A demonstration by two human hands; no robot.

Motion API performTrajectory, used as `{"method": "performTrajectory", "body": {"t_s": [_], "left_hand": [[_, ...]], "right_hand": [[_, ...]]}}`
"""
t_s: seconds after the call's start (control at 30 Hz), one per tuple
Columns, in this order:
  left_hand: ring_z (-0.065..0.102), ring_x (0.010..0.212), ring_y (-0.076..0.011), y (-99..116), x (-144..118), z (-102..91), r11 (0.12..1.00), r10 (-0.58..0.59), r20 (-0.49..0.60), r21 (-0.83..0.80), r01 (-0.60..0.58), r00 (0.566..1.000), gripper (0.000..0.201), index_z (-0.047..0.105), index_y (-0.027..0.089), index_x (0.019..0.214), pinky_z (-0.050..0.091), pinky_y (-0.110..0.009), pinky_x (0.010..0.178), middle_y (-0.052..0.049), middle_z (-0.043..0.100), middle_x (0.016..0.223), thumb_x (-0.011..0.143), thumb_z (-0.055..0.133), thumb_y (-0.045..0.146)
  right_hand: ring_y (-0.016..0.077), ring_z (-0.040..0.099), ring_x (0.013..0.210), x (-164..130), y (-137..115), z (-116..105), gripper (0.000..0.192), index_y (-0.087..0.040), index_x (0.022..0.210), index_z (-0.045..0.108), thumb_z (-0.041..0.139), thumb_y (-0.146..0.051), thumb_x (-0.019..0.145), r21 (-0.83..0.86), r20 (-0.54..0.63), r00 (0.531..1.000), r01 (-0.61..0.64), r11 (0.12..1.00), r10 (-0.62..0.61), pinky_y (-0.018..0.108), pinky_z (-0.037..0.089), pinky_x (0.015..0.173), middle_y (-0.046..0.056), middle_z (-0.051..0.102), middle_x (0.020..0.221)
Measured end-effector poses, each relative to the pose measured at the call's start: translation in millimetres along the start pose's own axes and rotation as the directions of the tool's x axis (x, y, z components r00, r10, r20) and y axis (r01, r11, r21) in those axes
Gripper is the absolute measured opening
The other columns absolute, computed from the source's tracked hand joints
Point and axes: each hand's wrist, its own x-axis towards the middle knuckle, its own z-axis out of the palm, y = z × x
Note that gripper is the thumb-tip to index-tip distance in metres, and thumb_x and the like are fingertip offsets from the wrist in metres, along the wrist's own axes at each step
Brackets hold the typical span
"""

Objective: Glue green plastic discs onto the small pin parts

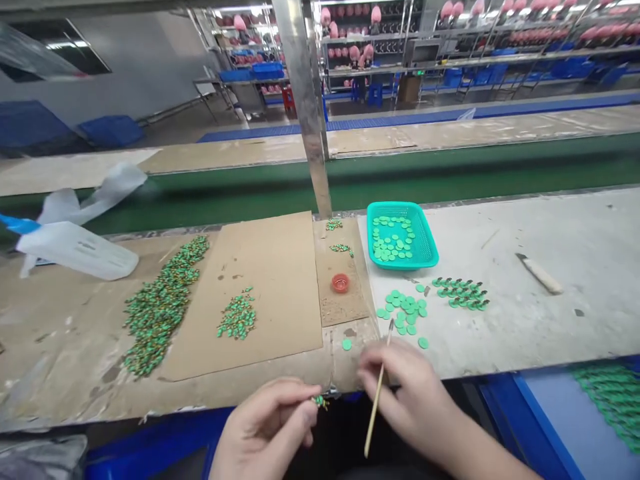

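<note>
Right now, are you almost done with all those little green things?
Not nearly. Two finished-looking piles lie on the cardboard. The left hand pinches one small piece; the right hand holds a thin stick. Loose green discs and a basketful wait.

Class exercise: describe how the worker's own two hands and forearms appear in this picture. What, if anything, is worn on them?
Both are bare. The left hand has no glove, ring or watch that shows. The right hand is equally uncovered, and its forearm runs bare to the frame's lower edge, with no sleeve in view.

You are working bare-handed: your left hand and right hand are wearing no gloves, rings or sleeves.
</note>
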Motion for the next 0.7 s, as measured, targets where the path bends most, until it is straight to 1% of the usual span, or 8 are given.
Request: {"method": "performTrajectory", "body": {"t_s": [0.03,0.1,0.2,0.37,0.43,0.57,0.63,0.7], "left_hand": [[0.07,0.056,-0.015,-0.1,6.4,1.4,0.998,0.043,-0.04,0.053,-0.041,0.998,0.024,0.09,0.025,0.095,0.064,-0.021,0.056,-0.007,0.076,0.085,0.098,0.085,0.048],[0.073,0.061,-0.0157,-0.3,21.0,5.6,0.985,0.121,-0.07,0.132,-0.111,0.99,0.02,0.09,0.026,0.092,0.064,-0.019,0.057,-0.007,0.079,0.087,0.096,0.086,0.045],[0.08,0.075,-0.019,-5.4,38.2,12.6,0.973,0.159,-0.072,0.178,-0.144,0.985,0.015,0.091,0.029,0.093,0.066,-0.019,0.064,-0.007,0.082,0.094,0.097,0.085,0.042],[0.081,0.081,-0.0168,-15.2,46.1,15.6,0.972,0.158,-0.066,0.186,-0.144,0.985,0.009,0.089,0.03,0.098,0.066,-0.017,0.07,-0.004,0.083,0.098,0.099,0.083,0.036],[0.08,0.085,-0.015,-14.2,48.0,15.5,0.953,0.204,-0.066,0.243,-0.183,0.977,0.007,0.089,0.031,0.099,0.066,-0.015,0.076,-0.002,0.083,0.099,0.1,0.082,0.032],[0.08,0.089,-0.0133,-9.8,55.7,21.1,0.92,0.267,-0.024,0.303,-0.248,0.963,0.012,0.088,0.032,0.103,0.065,-0.014,0.079,0.0,0.083,0.101,0.101,0.078,0.026],[0.08,0.086,-0.0137,-10.2,59.5,26.5,0.93,0.247,0.008,0.28,-0.24,0.969,0.012,0.088,0.032,0.104,0.065,-0.015,0.075,0.0,0.083,0.102,0.102,0.077,0.025],[0.081,0.085,-0.0147,-12.7,61.5,31.8,0.937,0.219,0.02,0.274,-0.216,0.975,0.012,0.088,0.03,0.105,0.065,-0.017,0.074,-0.001,0.083,0.104,0.103,0.076,0.027]], "right_hand": [[0.0232,0.073,0.094,6.4,7.1,-4.2,0.013,-0.024,0.105,0.066,0.063,-0.012,0.104,-0.06,0.005,1.0,0.005,0.998,-0.005,0.037,0.057,0.086,0.005,0.08,0.101],[0.0256,0.071,0.106,21.7,17.9,-9.1,0.019,-0.024,0.108,0.063,0.061,-0.006,0.102,-0.114,0.101,0.995,0.028,0.993,-0.016,0.04,0.056,0.092,0.007,0.079,0.11],[0.0266,0.067,0.105,39.5,26.1,-6.0,0.021,-0.023,0.107,0.062,0.063,-0.003,0.099,-0.181,0.221,0.974,0.079,0.98,-0.037,0.042,0.054,0.092,0.007,0.077,0.107],[0.0256,0.063,0.094,39.4,26.9,9.5,0.02,-0.022,0.099,0.062,0.061,-0.002,0.099,-0.258,0.178,0.984,0.072,0.964,-0.026,0.04,0.051,0.084,0.004,0.071,0.091],[0.0276,0.066,0.101,34.2,21.9,7.4,0.023,-0.021,0.11,0.064,0.057,-0.002,0.1,-0.257,0.166,0.986,0.063,0.964,-0.02,0.044,0.055,0.09,0.006,0.074,0.1],[0.0264,0.068,0.131,25.9,6.3,-20.2,0.054,-0.021,0.153,0.052,0.05,-0.002,0.102,-0.133,0.161,0.987,0.048,0.99,-0.026,0.047,0.056,0.115,0.012,0.073,0.141],[0.0224,0.07,0.13,24.4,2.2,-36.8,0.055,-0.025,0.158,0.048,0.047,-0.004,0.108,-0.097,0.141,0.989,0.063,0.993,-0.048,0.042,0.058,0.115,0.009,0.074,0.141],[0.0194,0.075,0.116,25.0,3.5,-47.1,0.045,-0.028,0.15,0.054,0.045,-0.005,0.112,-0.103,0.103,0.992,0.086,0.991,-0.075,0.037,0.062,0.104,0.005,0.077,0.125]]}}
